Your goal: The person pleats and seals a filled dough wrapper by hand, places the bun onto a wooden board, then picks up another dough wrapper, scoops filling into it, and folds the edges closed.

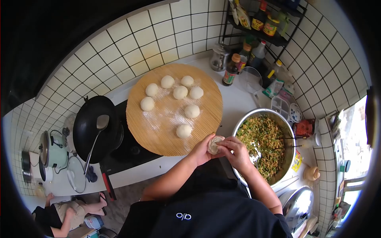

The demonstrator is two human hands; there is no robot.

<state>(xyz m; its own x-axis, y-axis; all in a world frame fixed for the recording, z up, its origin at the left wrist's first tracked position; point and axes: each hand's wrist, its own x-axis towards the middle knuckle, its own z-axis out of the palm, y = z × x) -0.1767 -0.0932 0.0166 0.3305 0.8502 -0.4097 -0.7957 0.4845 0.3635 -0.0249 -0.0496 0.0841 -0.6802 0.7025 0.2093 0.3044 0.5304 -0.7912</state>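
Note:
A pleated dough bun (214, 145) sits cradled in my left hand (201, 152), whose fingers curl round its side. My right hand (235, 152) pinches the gathered top of the same bun between thumb and fingers. Both hands are just off the front right edge of a round wooden board (154, 133). Several smooth, round white buns (183, 131) rest on that board, with flour dusted around them. Close to my right hand stands a large metal bowl (292, 152) of chopped green and brown filling (264, 141). Whatever filling is inside the held bun is hidden.
Left of the board, a black wok (85, 135) holds a metal spatula (102, 122). Sauce bottles (231, 70) and a black rack (258, 29) occupy the back corner. A lidded pot (295, 208) is at the lower right. Another person (63, 216) appears at lower left.

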